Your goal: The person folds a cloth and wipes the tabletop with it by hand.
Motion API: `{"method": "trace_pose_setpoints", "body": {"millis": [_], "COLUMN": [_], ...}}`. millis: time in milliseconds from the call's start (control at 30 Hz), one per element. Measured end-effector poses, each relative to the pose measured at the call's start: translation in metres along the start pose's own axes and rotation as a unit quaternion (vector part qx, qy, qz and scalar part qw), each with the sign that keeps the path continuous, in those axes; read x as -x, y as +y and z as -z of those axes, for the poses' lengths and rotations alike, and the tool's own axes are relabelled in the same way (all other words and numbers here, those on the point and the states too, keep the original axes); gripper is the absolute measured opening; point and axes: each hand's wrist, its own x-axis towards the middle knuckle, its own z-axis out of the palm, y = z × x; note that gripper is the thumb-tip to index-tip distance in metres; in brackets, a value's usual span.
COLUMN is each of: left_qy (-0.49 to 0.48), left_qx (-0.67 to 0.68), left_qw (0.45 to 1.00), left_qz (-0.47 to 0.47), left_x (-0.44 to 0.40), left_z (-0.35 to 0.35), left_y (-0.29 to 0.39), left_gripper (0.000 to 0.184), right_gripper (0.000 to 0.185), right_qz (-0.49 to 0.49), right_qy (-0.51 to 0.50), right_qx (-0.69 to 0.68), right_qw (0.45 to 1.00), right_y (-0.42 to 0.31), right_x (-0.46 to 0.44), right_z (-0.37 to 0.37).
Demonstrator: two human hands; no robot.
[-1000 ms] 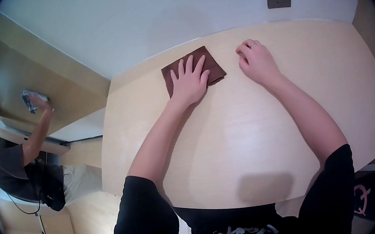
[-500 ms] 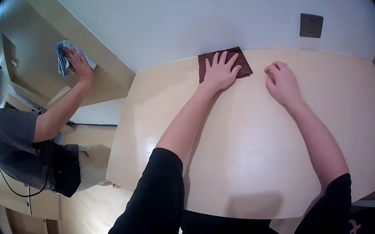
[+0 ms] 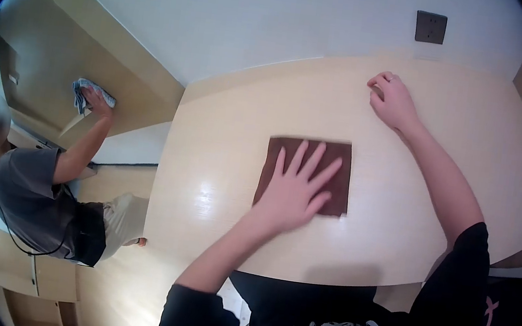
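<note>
My left hand [image 3: 297, 190] lies flat with its fingers spread on a dark brown folded cloth [image 3: 333, 201]. The cloth rests squarely on the pale wooden tabletop [image 3: 213, 131], around the middle of its depth. Toward the back of the same tabletop, my right hand [image 3: 391, 101] rests on its side with the fingers loosely curled. A ring shows on one finger, and nothing is visible between the fingers and thumb.
A socket plate [image 3: 431, 27] is on the wall behind the tabletop. At the left, a person [image 3: 24, 179] in a grey shirt presses a striped cloth [image 3: 77, 96] on a wooden panel [image 3: 61, 41]. A dark object stands at the right edge.
My left hand and the brown cloth have moved from the wall edge toward my body. My right hand stays near the back. The other person's hand and striped cloth have shifted slightly.
</note>
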Motion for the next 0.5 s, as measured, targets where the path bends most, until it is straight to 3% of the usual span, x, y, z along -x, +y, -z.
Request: {"method": "trace_pose_setpoints", "body": {"millis": [200, 300, 400, 467, 500], "left_qy": [-0.081, -0.110, -0.079, 0.045, 0.053], "left_qx": [0.067, 0.060, 0.073, 0.191, 0.180], "left_qw": [0.994, 0.992, 0.992, 0.973, 0.976], "left_qz": [0.019, 0.030, 0.070, 0.121, 0.114], "left_x": [0.053, 0.098, 0.115, 0.121, 0.123], "left_z": [0.037, 0.036, 0.027, 0.018, 0.016], "left_y": [0.051, 0.076, 0.081, 0.078, 0.077], "left_gripper": [0.068, 0.068, 0.066, 0.066, 0.066], "right_gripper": [0.019, 0.019, 0.018, 0.017, 0.017], "right_qz": [-0.008, -0.040, -0.029, -0.018, -0.012], "right_qy": [-0.039, -0.037, -0.033, -0.025, -0.025], "right_qx": [-0.013, -0.007, -0.012, 0.000, -0.001], "right_qw": [0.999, 0.998, 0.999, 1.000, 1.000], "right_y": [0.017, 0.007, 0.001, -0.002, -0.002], "right_x": [-0.039, -0.010, -0.005, -0.007, -0.007], "right_z": [-0.008, -0.005, -0.006, -0.001, 0.000]}}
